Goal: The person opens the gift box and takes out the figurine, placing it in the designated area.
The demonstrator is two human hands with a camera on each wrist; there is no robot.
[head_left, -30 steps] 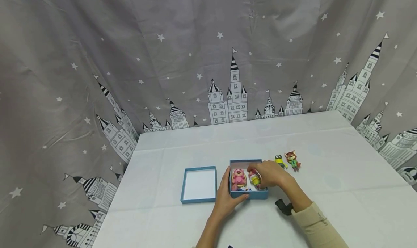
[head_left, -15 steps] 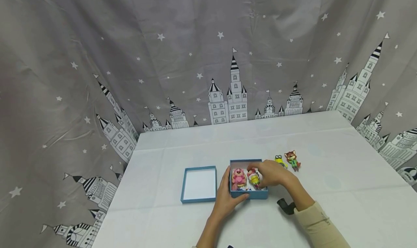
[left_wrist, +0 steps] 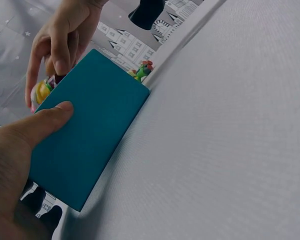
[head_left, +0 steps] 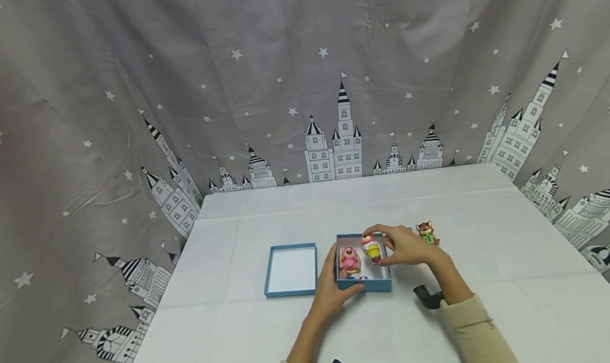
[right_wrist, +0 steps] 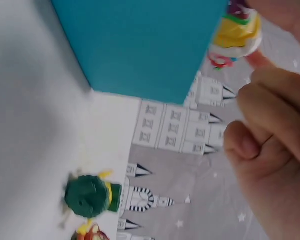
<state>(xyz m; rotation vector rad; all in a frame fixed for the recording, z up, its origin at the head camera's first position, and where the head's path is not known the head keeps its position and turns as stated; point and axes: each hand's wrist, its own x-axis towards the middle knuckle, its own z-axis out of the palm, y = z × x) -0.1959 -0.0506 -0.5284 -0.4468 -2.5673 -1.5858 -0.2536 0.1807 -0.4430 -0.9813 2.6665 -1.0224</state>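
Note:
My left hand (head_left: 329, 294) grips the blue open box (head_left: 364, 285) at its left side, thumb on the near wall. Between thumb and fingertips my right hand (head_left: 407, 246) pinches a pink-headed figurine (head_left: 371, 250) with a yellow lower body, tilted above the right part of the box. In the left wrist view this figurine (left_wrist: 42, 92) shows past the box's upper edge. A pink bear figurine (head_left: 350, 260) lies in the left part of the box. Something small, white and blue, sits at its feet, too small to make out.
A shallow blue lid (head_left: 290, 293), white inside, lies left of the box. A fox figurine (head_left: 426, 230) lies beyond my right hand. A yellow figurine beside it is almost hidden in the head view; its green underside (right_wrist: 87, 196) shows in the right wrist view.
My right hand has risen and moved slightly away from me, lifting the pink-and-yellow figurine from the box floor. The hand now covers most of the yellow figurine. My left hand stays put.

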